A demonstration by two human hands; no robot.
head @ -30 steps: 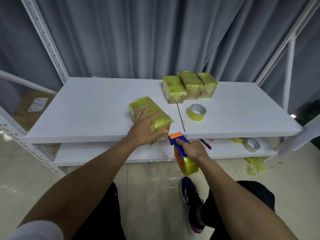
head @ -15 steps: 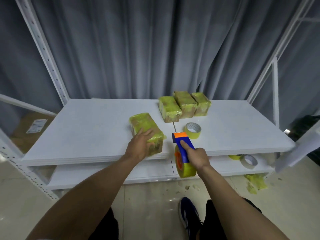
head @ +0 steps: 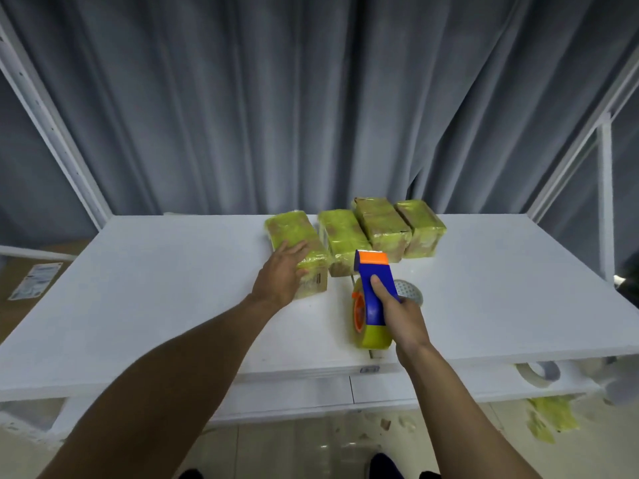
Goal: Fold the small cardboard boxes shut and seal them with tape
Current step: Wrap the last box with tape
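Observation:
A small cardboard box wrapped in yellow tape lies on the white shelf top, right beside the left one of three more taped boxes at the back. My left hand rests on the near end of that box with its fingers stretched over the top. My right hand grips the blue handle of a tape dispenser with an orange head and a yellow tape roll. The dispenser hangs just above the shelf, in front of the row of boxes.
A loose tape roll lies on the shelf, mostly hidden behind my right hand. A lower shelf holds another tape roll. Yellow tape scraps litter the floor at right. Grey curtains hang behind, white rack posts stand at both sides.
My left hand has pushed the box from the front edge back against the row of three. My right hand has lifted the dispenser from below the shelf edge to above the shelf.

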